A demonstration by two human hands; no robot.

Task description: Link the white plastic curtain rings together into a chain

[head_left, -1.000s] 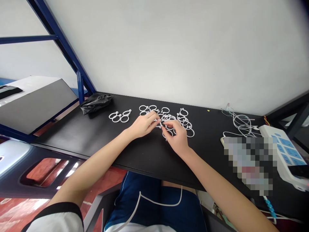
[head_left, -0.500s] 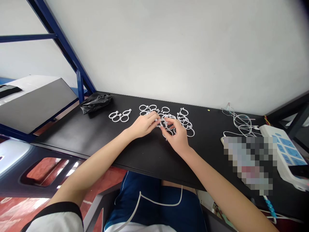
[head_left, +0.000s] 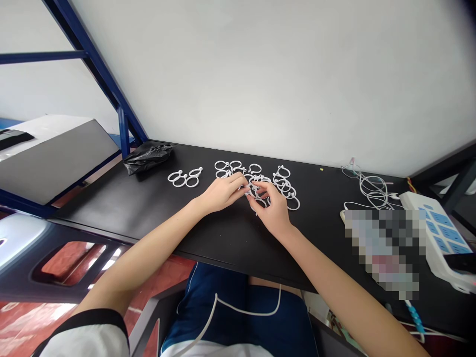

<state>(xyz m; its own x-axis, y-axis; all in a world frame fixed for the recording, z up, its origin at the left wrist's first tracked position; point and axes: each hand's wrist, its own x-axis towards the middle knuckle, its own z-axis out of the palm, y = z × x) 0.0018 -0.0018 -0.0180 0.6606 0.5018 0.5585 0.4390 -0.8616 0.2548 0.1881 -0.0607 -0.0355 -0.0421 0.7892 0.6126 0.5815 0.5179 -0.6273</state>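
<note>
Over the middle of the black table, my left hand (head_left: pixel 226 191) and my right hand (head_left: pixel 272 206) meet fingertip to fingertip. Between them they pinch a white ring (head_left: pixel 253 190) with a small eyelet; the fingers partly cover it. More white curtain rings lie loosely around and behind the hands, among them a back ring (head_left: pixel 255 168). To the right, an overlapping cluster of rings (head_left: pixel 284 183) sits close to my right hand. Apart on the left is a small group of rings (head_left: pixel 185 179).
A crumpled black plastic bag (head_left: pixel 148 157) lies at the table's back left. On the right are tangled white cables (head_left: pixel 374 191), a blurred-out phone-like object (head_left: pixel 383 253) and a white power strip (head_left: pixel 439 233). A pale wall rises behind the black table (head_left: pixel 208 235).
The ring between my fingertips has turned and now shows less upright. My left fingertips have shifted slightly right. The other rings lie as before.
</note>
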